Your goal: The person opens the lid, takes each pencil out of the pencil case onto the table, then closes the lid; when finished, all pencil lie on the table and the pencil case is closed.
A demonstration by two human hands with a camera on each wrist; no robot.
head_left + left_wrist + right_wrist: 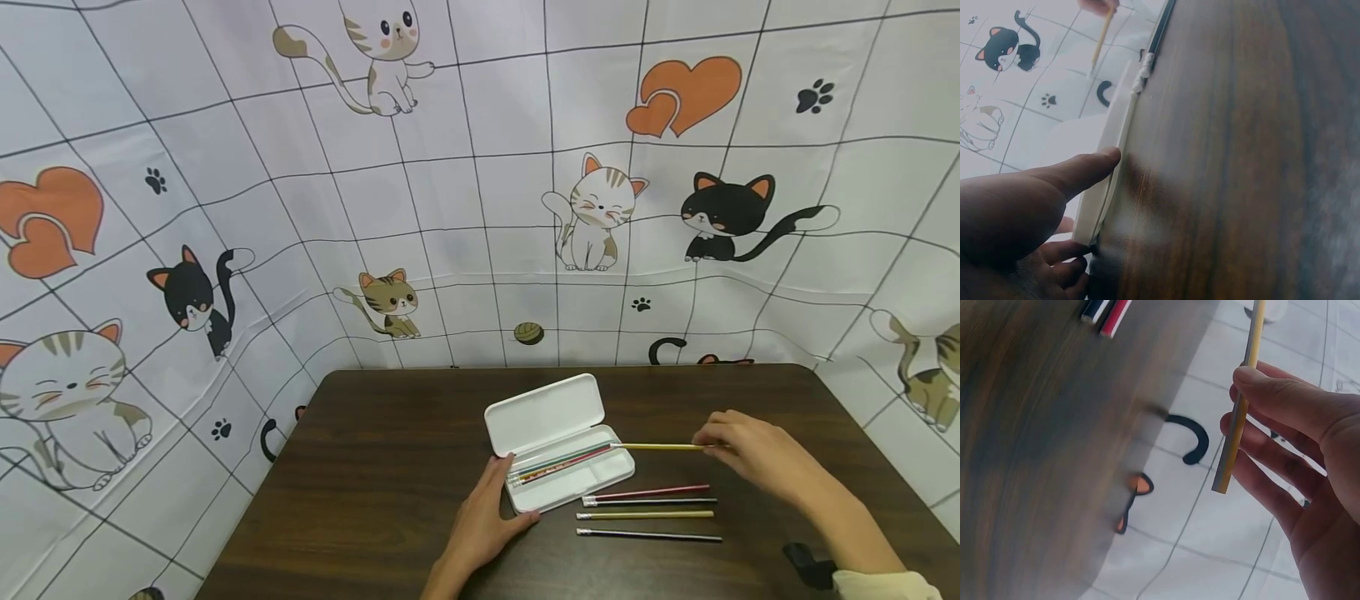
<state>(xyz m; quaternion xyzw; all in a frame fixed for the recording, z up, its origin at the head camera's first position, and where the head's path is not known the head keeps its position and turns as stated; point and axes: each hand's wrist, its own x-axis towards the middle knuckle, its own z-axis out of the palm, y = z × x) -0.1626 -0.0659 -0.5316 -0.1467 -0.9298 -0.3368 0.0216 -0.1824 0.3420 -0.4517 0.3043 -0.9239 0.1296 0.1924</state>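
A white pencil case (555, 495) lies on the table with its lid (543, 415) raised; several pencils (564, 463) lie inside along the hinge side. My left hand (483, 515) holds the case at its near left corner, thumb along the front wall and fingers round the left end. To the right, my right hand (746, 446) pinches a yellow pencil (1238, 434) near one end, between thumb and fingers. This pencil is level above the table, its eraser end pointing left over the case's right edge. The left wrist view shows the case wall (1100, 194) under my thumb.
In front of the case, a red pencil (652, 492), a yellow pencil (652, 515) and dark pencils (652, 535) lie side by side on the brown table (375, 467). A black object (810, 567) is by the right forearm. A cat-patterned sheet (480, 200) hangs behind the table.
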